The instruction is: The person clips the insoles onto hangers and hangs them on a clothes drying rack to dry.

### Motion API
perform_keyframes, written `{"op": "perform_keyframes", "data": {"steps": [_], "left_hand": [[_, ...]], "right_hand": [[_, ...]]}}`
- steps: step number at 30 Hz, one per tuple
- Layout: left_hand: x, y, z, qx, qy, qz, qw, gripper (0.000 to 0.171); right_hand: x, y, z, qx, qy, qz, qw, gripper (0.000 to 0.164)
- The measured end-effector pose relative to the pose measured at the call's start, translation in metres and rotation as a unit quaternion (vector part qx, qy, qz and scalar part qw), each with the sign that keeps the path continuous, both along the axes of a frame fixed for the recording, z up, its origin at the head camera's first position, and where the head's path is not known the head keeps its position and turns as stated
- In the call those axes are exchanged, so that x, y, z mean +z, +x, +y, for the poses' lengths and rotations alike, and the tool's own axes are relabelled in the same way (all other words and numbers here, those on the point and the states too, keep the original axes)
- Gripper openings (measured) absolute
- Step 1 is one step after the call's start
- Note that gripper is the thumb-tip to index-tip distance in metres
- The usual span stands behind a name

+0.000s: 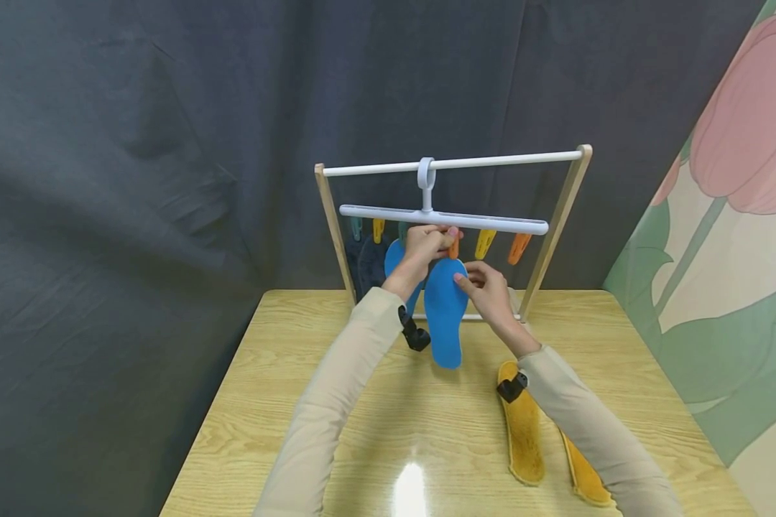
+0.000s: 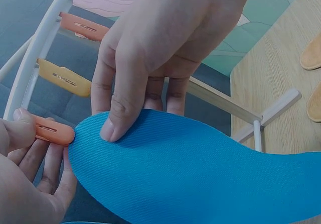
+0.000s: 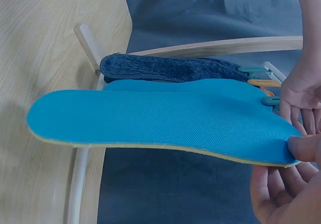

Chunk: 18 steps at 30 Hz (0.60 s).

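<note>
A blue insole [image 1: 446, 316] hangs toe-up below a pale hanger [image 1: 381, 213]. My right hand [image 1: 489, 293] pinches its upper edge, thumb on the blue face and fingers behind. With thumb and fingers my left hand [image 2: 30, 169] grips an orange clip [image 2: 54, 130] at the insole's top end. In the left wrist view the clip's tip meets the insole's edge. Behind, to the left, another blue insole [image 3: 190, 86] hangs from a teal clip [image 3: 271, 101], beside dark blue insoles [image 3: 165, 68]. To the right hang a yellow clip [image 1: 485, 244] and another orange clip [image 1: 519, 248], both without insoles.
The hanger hooks over the white rod [image 1: 511, 159] of a wooden-sided rack [image 1: 559, 222] at the table's back edge. Two yellow fuzzy insoles, one left [image 1: 524, 438] and one right [image 1: 585, 474], lie on the wooden table [image 1: 284, 373] near the right forearm. A dark curtain [image 1: 168, 179] hangs behind.
</note>
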State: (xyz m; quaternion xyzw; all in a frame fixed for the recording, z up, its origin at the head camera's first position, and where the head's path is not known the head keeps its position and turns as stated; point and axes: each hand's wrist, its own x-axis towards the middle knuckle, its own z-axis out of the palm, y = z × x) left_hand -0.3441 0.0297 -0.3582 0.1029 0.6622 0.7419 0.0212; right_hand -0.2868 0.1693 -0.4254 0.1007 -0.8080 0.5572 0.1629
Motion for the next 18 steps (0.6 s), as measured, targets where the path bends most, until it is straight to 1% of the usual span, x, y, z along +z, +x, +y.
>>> {"op": "perform_keyframes", "data": {"steps": [3,7,13,18], "left_hand": [[0.0,0.0,-0.001,-0.002,-0.001,-0.003,1.0,0.021],[0.0,0.0,-0.002,-0.005,-0.004,-0.004,1.0,0.02],[0.001,0.001,-0.003,-0.005,-0.011,-0.003,0.9999,0.018],[0.001,0.001,-0.004,-0.001,-0.019,0.0,0.9998,0.018]], "right_hand": [[0.001,0.0,-0.001,-0.002,-0.01,-0.002,1.0,0.032],[-0.001,0.0,-0.004,-0.013,-0.026,0.008,1.0,0.034],[-0.003,0.0,-0.008,-0.039,-0.049,0.033,0.997,0.032],[0.0,-0.001,-0.011,-0.06,-0.067,0.048,0.995,0.03]]}}
